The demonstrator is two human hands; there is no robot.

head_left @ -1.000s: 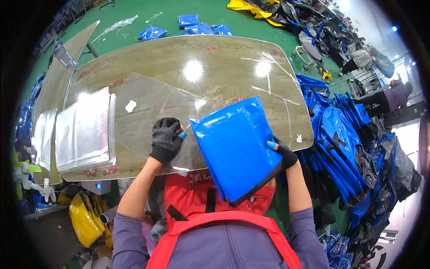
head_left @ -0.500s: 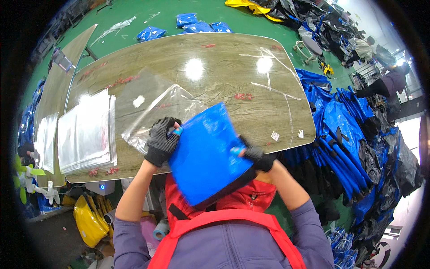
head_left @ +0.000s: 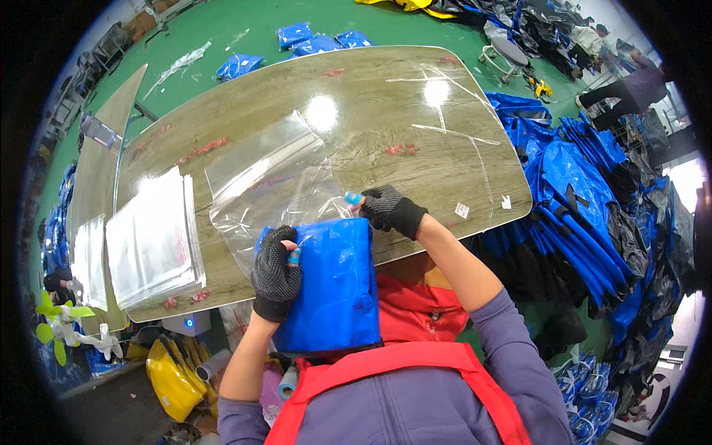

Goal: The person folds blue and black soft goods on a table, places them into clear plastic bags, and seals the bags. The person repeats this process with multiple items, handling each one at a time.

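A folded blue plastic-coated sheet (head_left: 330, 289) hangs over the near table edge, close to my body. My left hand (head_left: 278, 274), in a dark dotted glove, grips its left side, thumb on top. At the sheet's far edge lies a clear plastic bag (head_left: 278, 182), its near end crumpled against the blue material. My right hand (head_left: 387, 210), gloved with a blue wrap on a bare fingertip, pinches the bag's near right edge. Whether the sheet's far edge sits inside the bag I cannot tell.
A stack of clear bags (head_left: 152, 237) lies on the wooden table (head_left: 415, 178) at left. Packed blue bundles (head_left: 311, 44) rest on the green floor beyond. Blue and black goods (head_left: 564, 200) are heaped at right. A green-bladed fan (head_left: 63, 319) stands at lower left.
The blue sheet has turned straighter and shifted left. My right hand has left its right side and moved up to the clear bag, which is now drawn against the sheet.
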